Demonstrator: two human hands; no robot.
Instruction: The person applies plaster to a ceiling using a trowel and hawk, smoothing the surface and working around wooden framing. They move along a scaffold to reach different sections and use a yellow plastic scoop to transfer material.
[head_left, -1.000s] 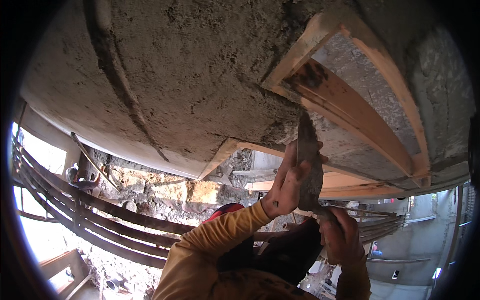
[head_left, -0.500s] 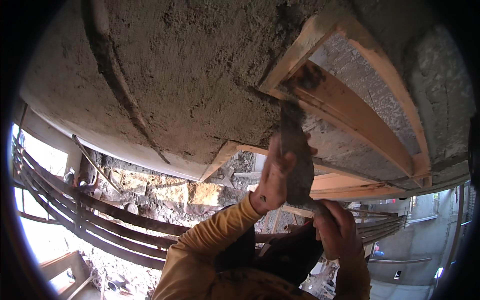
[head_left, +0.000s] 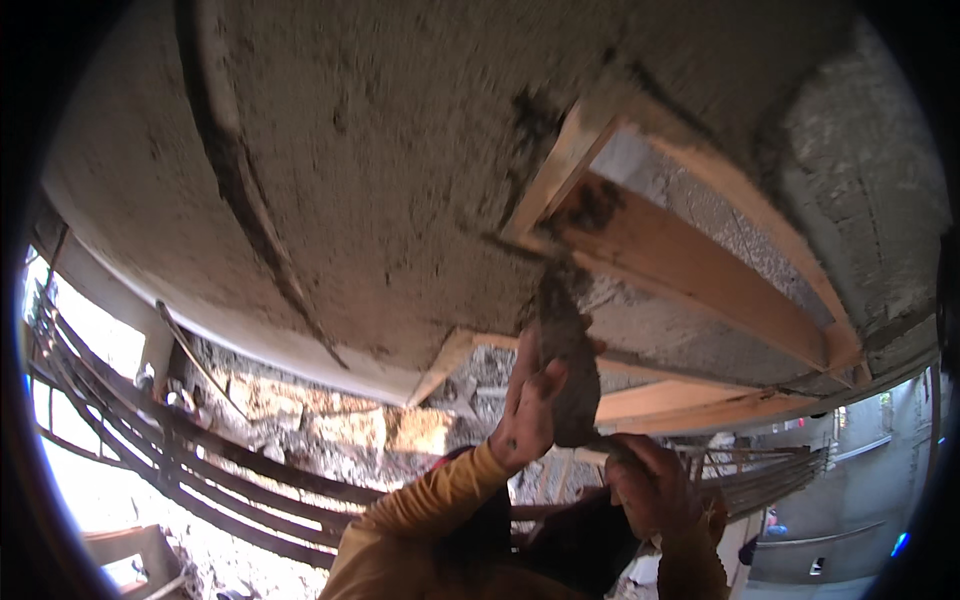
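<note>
My right hand (head_left: 655,485) is closed around the handle of a pointed trowel (head_left: 572,395), whose grey, mortar-smeared blade points upward. Against that blade rests my left hand (head_left: 525,405), thumb on the near side and fingertips showing past its right edge. The blade's tip is close to the lower left corner of a light wooden window frame (head_left: 560,180). Around the frame spreads a rough grey plastered wall (head_left: 370,190). Dark, uneven mortar edges the frame's corner. Whether the tip touches the wall cannot be made out.
A long groove (head_left: 235,180) runs down the plaster on the left. Dark curved rails (head_left: 250,470) cross the lower left, with bright rubble (head_left: 270,560) beyond. A brown wooden board (head_left: 700,265) spans the frame's opening. At the right stands a grey wall (head_left: 830,520).
My view has shifted, so the wall and frame sit lower in the picture. Both hands and the trowel have moved slightly down and left, its tip now just below the frame's corner.
</note>
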